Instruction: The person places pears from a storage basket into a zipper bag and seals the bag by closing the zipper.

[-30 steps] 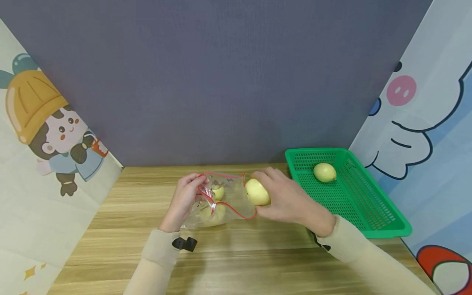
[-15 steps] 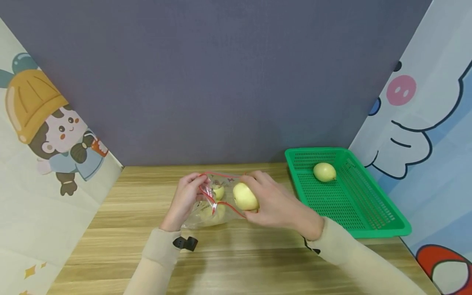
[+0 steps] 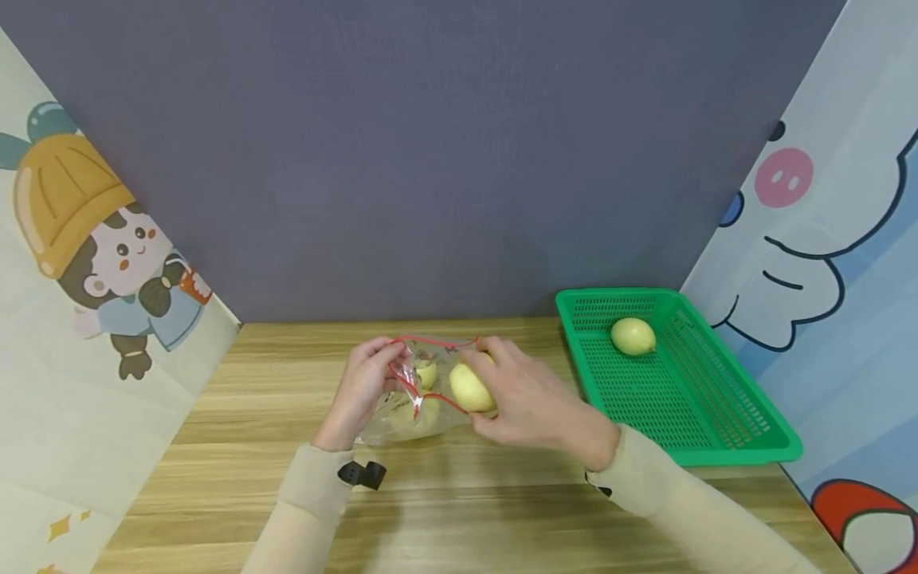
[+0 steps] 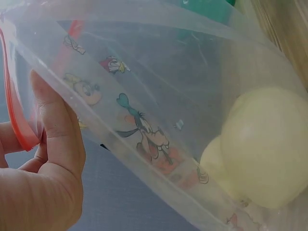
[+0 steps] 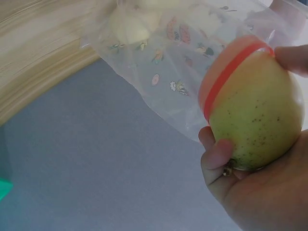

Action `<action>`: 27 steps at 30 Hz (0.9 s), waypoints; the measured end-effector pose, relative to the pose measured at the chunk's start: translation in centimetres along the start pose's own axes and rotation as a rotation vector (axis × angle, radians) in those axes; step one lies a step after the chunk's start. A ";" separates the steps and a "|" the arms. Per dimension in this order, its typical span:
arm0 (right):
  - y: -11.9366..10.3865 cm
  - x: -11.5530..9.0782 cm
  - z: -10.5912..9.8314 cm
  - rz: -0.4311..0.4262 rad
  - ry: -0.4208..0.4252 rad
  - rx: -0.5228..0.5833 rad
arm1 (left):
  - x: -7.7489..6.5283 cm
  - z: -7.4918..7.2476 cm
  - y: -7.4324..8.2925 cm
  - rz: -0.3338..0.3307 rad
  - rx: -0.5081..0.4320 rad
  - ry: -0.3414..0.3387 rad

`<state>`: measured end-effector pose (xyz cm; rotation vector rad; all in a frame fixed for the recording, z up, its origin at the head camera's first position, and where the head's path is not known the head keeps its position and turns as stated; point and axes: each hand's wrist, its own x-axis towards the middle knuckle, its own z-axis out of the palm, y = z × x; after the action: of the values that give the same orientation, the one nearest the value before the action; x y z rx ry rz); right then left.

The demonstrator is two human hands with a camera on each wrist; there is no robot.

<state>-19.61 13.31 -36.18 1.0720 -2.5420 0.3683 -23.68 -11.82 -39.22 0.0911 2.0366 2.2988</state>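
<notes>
A clear zip bag [image 3: 448, 359] with a red-edged mouth and printed cartoon figures lies on the table. My left hand [image 3: 362, 387] pinches its edge on the left side. Inside, pale yellow pears [image 4: 264, 149] rest toward the bottom of the bag. My right hand [image 3: 531, 395] grips another pear [image 5: 260, 110] with fingers and thumb around it. That pear is at the mouth, partly past the red strip [image 5: 231, 67], as the right wrist view shows. The palm hides its rear side in the head view.
On the right stands a green plastic basket [image 3: 753, 422] with perforated walls, one pear [image 3: 633, 336] lying in it. The wooden table [image 3: 237, 478] meets a grey-blue back wall [image 3: 459, 159]. Cartoon-printed panels flank both sides.
My right hand has moved left, carrying the pear from the bag's right edge into its mouth. My left hand keeps its pinch on the bag in nearly the same place.
</notes>
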 end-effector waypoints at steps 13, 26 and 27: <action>-0.2 -0.3 -0.2 -0.023 -0.049 -0.042 | 0.0 0.0 0.1 -0.003 -0.007 0.011; -0.1 -0.4 -0.6 -0.023 -0.092 -0.041 | 0.0 -0.1 0.1 -0.003 -0.006 0.021; -0.1 -0.4 -0.6 -0.023 -0.089 -0.037 | 0.0 -0.1 0.0 -0.002 -0.001 0.023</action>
<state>-19.15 13.72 -35.79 1.1269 -2.6010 0.2713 -23.71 -11.92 -39.19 0.0628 2.0452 2.3096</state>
